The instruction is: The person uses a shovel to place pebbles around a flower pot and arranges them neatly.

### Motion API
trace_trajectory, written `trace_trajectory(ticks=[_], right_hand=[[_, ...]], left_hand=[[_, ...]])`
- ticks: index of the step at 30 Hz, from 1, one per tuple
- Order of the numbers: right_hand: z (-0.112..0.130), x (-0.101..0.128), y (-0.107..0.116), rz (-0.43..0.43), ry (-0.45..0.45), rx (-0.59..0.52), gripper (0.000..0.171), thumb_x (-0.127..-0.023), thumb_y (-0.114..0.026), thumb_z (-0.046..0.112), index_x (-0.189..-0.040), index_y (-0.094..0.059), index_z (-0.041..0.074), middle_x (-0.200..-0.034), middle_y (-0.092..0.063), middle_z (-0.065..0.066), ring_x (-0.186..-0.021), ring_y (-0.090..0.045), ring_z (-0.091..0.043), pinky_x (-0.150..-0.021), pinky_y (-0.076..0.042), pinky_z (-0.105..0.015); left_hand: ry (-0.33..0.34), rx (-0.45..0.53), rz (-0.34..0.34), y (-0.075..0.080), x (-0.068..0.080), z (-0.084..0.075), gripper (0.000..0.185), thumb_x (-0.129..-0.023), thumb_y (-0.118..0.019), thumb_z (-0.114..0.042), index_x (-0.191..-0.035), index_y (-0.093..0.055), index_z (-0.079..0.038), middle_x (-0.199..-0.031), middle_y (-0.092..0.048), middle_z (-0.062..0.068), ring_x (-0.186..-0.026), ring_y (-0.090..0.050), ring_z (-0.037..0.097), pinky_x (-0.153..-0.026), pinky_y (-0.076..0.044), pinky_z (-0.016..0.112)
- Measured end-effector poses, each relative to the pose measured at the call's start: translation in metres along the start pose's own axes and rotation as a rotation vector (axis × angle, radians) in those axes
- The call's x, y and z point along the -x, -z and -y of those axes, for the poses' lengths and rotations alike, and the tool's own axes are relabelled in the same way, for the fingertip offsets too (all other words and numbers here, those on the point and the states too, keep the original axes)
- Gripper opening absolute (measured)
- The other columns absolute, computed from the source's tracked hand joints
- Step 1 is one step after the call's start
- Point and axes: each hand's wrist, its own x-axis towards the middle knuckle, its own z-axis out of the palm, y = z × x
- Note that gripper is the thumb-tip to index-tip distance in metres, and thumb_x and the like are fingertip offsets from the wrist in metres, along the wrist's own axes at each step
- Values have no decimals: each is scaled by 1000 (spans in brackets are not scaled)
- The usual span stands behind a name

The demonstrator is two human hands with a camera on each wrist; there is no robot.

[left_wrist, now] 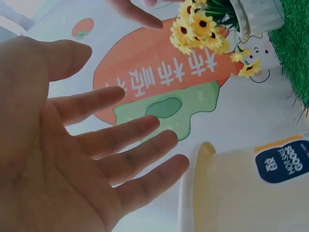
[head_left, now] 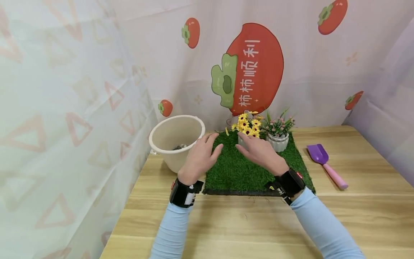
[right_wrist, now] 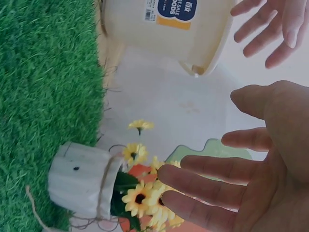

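Head view: the right hand [head_left: 260, 153] covers most of the small white pot of yellow artificial flowers [head_left: 247, 126]; only the blooms and a sliver of pot wall show. The dark contents at the bottom of the cream plastic bucket [head_left: 176, 141] are too small to identify. Both light-blue sleeves are cut off by the bottom edge.

Left wrist view: the left hand [left_wrist: 58, 159] is cut off at left and bottom; the bucket label is cropped at the right edge.

Right wrist view: the bucket label is cropped at the top edge; the fingers [right_wrist: 207, 181] hide part of the flowers.
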Motion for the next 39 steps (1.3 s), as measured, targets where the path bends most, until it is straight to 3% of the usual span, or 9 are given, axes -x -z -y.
trace_trajectory(ticks=[10, 17, 23, 31, 39], right_hand=[[19, -17, 0, 11, 56, -29, 56, -104, -46, 38, -152, -34, 12, -131, -61, -14, -97, -65, -25, -76, -48, -36], [29, -26, 0, -2, 66, -39, 56, -104, -46, 38, -152, -35, 11, -132, -60, -13, -103, -65, -26, -77, -49, -37], [36, -33, 1, 14, 80, -79, 56, -104, -45, 39, -151, -35, 11, -141, -55, -13, -115, -62, -27, -92, -50, -41], [33, -45, 2, -8, 57, -212, 52, -104, -45, 37, -150, -36, 14, -135, -58, -10, -114, -61, -26, -97, -47, -41], [36, -57, -12, -52, 65, -289, 51, -105, -44, 37, -150, -37, 13, -124, -63, -9, -102, -64, -22, -90, -50, -36]], left_hand=[[-28, 31, -80, 7, 1, 7, 43, -105, -44, -35, -140, -50, -11, -134, -57, 14, -118, -59, 30, -97, -49, 46], [-22, 52, -139, 12, 2, 12, 44, -105, -42, -36, -137, -53, -9, -132, -59, 15, -121, -57, 32, -99, -48, 47], [-20, 35, -197, 17, 3, 19, 43, -104, -45, -33, -136, -55, -6, -131, -60, 17, -120, -59, 32, -97, -50, 47], [-19, 12, -245, 25, 2, 29, 41, -103, -49, -29, -134, -56, -4, -126, -62, 17, -115, -61, 33, -94, -51, 47], [6, 4, -277, 29, 9, 43, 39, -103, -49, -27, -132, -57, -4, -125, -63, 18, -116, -60, 34, -96, -49, 47]])
